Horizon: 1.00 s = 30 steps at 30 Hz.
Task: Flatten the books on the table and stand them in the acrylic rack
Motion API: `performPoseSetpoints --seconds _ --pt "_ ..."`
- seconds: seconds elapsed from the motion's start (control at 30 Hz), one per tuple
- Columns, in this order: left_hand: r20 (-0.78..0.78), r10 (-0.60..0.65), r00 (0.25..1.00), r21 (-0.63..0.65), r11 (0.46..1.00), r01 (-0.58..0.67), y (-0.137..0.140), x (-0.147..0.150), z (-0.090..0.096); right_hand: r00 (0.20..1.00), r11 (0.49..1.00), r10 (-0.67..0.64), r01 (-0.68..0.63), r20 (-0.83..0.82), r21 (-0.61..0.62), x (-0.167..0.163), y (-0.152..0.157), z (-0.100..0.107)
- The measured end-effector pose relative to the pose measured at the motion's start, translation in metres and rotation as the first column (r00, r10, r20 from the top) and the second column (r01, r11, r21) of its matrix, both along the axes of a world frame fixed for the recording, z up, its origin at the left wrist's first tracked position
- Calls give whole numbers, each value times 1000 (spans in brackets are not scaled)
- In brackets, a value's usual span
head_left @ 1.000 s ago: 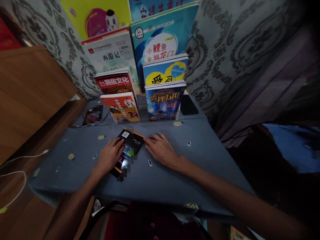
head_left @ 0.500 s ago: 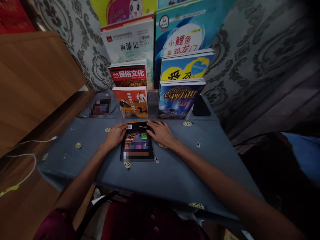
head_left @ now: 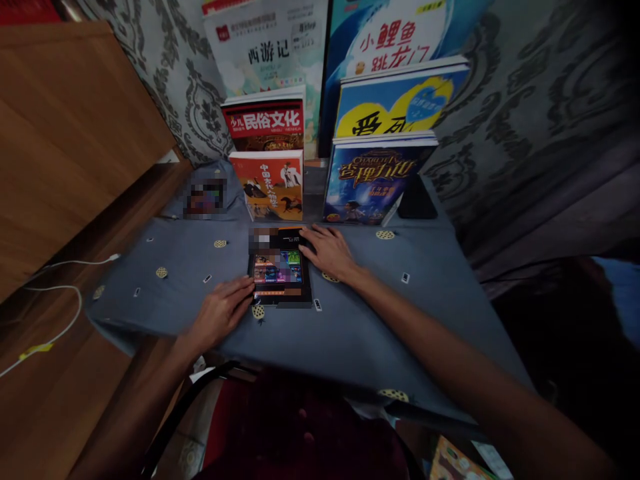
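A black book (head_left: 280, 291) with small colourful pictures on its cover lies flat on the cloth-covered table (head_left: 350, 340); parts of it are blurred out. At its lower left edge rests my left hand (head_left: 225, 308), fingers stretched out and close together. My right hand (head_left: 330, 253) lies at the upper right edge, fingers extended and touching the cover. Neither hand is wrapped around the book. Just behind it stand an orange book (head_left: 273, 190) on the left and a blue book (head_left: 375, 183) on the right.
More upright books, including a red one (head_left: 275, 123) and a yellow-and-blue one (head_left: 400, 103), rise behind. A dark flat object (head_left: 418, 200) lies at the right, a blurred item (head_left: 205, 199) at the left. A white cable (head_left: 75, 313) hangs beside the wooden panel (head_left: 75, 160).
My left hand has slid from the book's upper left corner down to its lower left edge. My right hand stays near the upper right corner. The view has shifted slightly downward.
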<state>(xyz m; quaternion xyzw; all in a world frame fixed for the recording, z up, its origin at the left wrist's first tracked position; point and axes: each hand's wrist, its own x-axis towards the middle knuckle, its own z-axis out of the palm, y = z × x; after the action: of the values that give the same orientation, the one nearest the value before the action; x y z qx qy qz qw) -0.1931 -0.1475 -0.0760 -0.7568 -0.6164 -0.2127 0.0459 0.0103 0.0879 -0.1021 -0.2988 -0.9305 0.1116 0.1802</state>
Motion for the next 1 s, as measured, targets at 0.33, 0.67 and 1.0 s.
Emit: performPoseSetpoints --seconds 0.33,0.67,1.0 --pt "-58 -34 998 -65 997 30 66 13 4 999 999 24 -26 -47 -46 4 5 -1" --pt "-98 -140 985 -179 976 121 136 44 -2 998 998 34 -37 -50 -56 6 8 -3" --pt "-31 -304 952 -225 930 289 54 64 5 999 998 29 -32 -38 -63 4 6 -1"
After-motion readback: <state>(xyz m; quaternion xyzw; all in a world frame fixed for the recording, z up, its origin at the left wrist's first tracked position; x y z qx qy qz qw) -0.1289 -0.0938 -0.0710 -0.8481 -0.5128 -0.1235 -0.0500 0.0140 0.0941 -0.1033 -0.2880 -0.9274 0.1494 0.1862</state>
